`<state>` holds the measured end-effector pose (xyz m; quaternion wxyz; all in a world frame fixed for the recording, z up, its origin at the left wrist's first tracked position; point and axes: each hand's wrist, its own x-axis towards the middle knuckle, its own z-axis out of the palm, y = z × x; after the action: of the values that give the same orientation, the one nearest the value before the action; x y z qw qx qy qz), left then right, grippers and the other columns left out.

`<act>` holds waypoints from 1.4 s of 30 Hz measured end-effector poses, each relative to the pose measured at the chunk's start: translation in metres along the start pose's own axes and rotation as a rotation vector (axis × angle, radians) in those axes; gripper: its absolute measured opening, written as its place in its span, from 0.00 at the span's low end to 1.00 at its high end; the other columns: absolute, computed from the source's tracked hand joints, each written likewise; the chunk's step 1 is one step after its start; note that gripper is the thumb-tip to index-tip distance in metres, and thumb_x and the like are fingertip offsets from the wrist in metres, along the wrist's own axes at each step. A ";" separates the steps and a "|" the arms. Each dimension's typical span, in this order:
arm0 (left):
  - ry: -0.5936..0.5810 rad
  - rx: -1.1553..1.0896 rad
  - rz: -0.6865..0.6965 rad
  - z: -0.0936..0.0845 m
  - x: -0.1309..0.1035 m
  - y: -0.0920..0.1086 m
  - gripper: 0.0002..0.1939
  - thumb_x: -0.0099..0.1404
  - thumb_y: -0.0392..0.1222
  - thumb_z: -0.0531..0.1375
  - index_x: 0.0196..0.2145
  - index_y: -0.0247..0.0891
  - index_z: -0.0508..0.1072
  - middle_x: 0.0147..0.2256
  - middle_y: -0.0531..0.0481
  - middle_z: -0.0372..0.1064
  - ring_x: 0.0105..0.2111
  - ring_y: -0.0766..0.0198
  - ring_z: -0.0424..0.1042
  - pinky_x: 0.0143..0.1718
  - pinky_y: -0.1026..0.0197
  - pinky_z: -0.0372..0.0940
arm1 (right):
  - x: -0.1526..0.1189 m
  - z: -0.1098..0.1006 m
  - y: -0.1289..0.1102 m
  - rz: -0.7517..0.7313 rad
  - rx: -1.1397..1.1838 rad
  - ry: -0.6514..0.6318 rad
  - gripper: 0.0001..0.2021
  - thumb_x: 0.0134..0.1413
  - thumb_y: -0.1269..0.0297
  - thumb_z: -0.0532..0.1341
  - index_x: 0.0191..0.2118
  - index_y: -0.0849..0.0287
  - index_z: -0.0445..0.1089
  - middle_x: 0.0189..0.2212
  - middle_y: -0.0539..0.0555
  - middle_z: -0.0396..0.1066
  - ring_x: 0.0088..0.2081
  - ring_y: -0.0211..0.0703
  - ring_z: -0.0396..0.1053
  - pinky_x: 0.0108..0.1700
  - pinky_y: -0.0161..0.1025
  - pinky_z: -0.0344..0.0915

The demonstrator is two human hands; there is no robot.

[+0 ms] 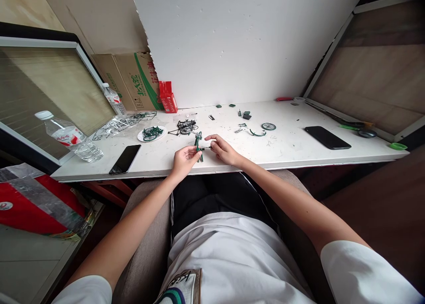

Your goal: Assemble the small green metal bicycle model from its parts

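Near the front edge of the white table, my left hand [184, 161] is closed on a green model bicycle frame [198, 140], which stands upright between thumb and fingers. My right hand [225, 150] pinches a thin screwdriver-like tool [206, 147]. Its tip points left and meets the frame, or comes very close to it; the contact point is too small to tell. The right index finger is raised and bent. Just beyond the hands lie black bicycle parts [186, 126]. To their right are a curved green part [257, 133] and a small spoked wheel [268, 126].
A white plate [161, 138] carries green parts, beside sprue frames [129, 121]. Phones lie left [125, 159] and right [327, 137]. Bottles [71, 138] lean at the left. A red box [168, 97] stands behind, small green pieces [246, 115] lie farther back, and a computer mouse [367, 133] sits right.
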<state>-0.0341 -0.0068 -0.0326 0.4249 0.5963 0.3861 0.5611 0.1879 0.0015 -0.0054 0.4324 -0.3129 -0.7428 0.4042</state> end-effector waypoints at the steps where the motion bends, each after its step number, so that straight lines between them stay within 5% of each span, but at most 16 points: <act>1: 0.000 0.001 0.000 0.000 0.000 0.000 0.23 0.58 0.49 0.76 0.46 0.33 0.82 0.41 0.40 0.82 0.37 0.59 0.79 0.45 0.54 0.75 | 0.000 0.000 0.000 -0.021 -0.024 0.007 0.28 0.72 0.37 0.53 0.62 0.55 0.62 0.29 0.45 0.56 0.29 0.39 0.54 0.33 0.37 0.58; 7: 0.002 0.019 -0.002 -0.001 -0.001 0.002 0.22 0.59 0.48 0.75 0.47 0.32 0.82 0.42 0.39 0.82 0.38 0.59 0.79 0.46 0.54 0.75 | 0.002 0.000 -0.002 -0.124 -0.064 0.049 0.25 0.71 0.43 0.60 0.61 0.55 0.62 0.31 0.47 0.61 0.34 0.42 0.61 0.40 0.40 0.63; 18: 0.015 -0.012 -0.007 -0.001 0.001 -0.003 0.23 0.58 0.49 0.76 0.46 0.33 0.82 0.43 0.40 0.82 0.39 0.59 0.79 0.47 0.54 0.74 | 0.001 -0.001 -0.006 -0.073 0.054 0.159 0.29 0.60 0.48 0.71 0.60 0.51 0.64 0.34 0.50 0.71 0.42 0.48 0.73 0.43 0.42 0.69; 22: 0.040 -0.036 -0.017 0.000 0.001 -0.001 0.23 0.57 0.50 0.76 0.46 0.33 0.82 0.42 0.40 0.82 0.39 0.58 0.79 0.46 0.54 0.75 | 0.003 -0.002 -0.004 -0.051 0.103 0.162 0.30 0.57 0.49 0.73 0.59 0.53 0.65 0.35 0.51 0.74 0.43 0.47 0.74 0.44 0.41 0.70; 28: 0.087 -0.096 -0.054 0.002 0.000 0.009 0.25 0.54 0.50 0.78 0.45 0.33 0.81 0.41 0.41 0.81 0.41 0.57 0.80 0.49 0.53 0.74 | 0.006 -0.007 0.001 0.130 0.284 0.179 0.28 0.51 0.47 0.74 0.52 0.57 0.72 0.35 0.52 0.75 0.35 0.42 0.71 0.29 0.35 0.64; 42: 0.086 -0.140 -0.078 0.002 0.001 0.013 0.26 0.51 0.49 0.79 0.44 0.33 0.81 0.41 0.41 0.81 0.41 0.57 0.79 0.48 0.54 0.73 | 0.005 -0.006 -0.004 0.170 0.243 0.209 0.22 0.49 0.45 0.76 0.40 0.59 0.82 0.39 0.56 0.80 0.31 0.37 0.67 0.30 0.36 0.63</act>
<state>-0.0322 -0.0105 -0.0199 0.4702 0.5250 0.3866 0.5948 0.1906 0.0054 0.0022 0.5062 -0.3605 -0.6103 0.4913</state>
